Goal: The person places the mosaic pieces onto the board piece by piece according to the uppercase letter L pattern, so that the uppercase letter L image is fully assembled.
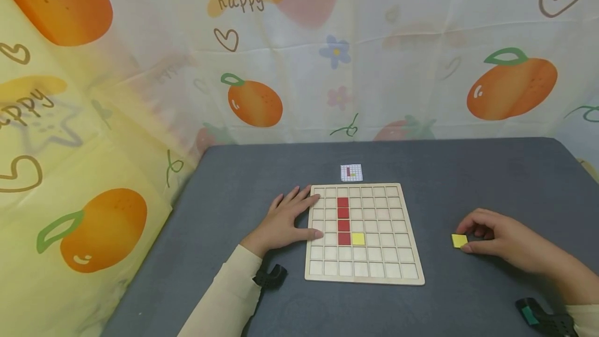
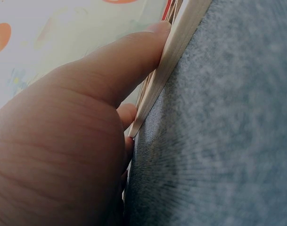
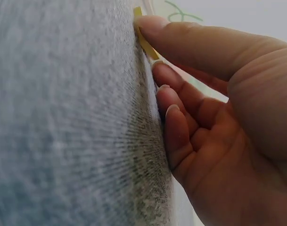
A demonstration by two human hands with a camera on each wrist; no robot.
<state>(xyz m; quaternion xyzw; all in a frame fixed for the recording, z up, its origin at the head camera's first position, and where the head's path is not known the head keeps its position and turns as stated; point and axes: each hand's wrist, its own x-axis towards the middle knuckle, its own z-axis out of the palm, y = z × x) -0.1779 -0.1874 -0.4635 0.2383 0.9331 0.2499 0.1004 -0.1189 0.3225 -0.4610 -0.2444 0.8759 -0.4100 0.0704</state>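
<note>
A pale wooden grid board point(image 1: 379, 277) lies flat on the table. Several red square tiles point(image 1: 343, 225) form a column in its cells, and one yellow tile point(image 1: 357, 238) sits right of the lowest red one. My left hand point(image 1: 283, 222) rests at the board's left edge, fingers spread; its thumb point(image 2: 134, 54) touches the wooden rim in the left wrist view. Well to the right of the board, my right hand point(image 1: 503, 235) pinches a second yellow square tile point(image 1: 459, 241) between thumb and fingers. In the right wrist view that tile point(image 3: 148, 46) is tilted close to the tabletop.
Behind the board lies a small printed card point(image 1: 351, 172) with a grid pattern of red and yellow. The dark grey table point(image 1: 262, 170) ends at a fruit-print curtain point(image 1: 290, 66) at the back and left. A black strap device point(image 1: 271, 276) is on the left wrist.
</note>
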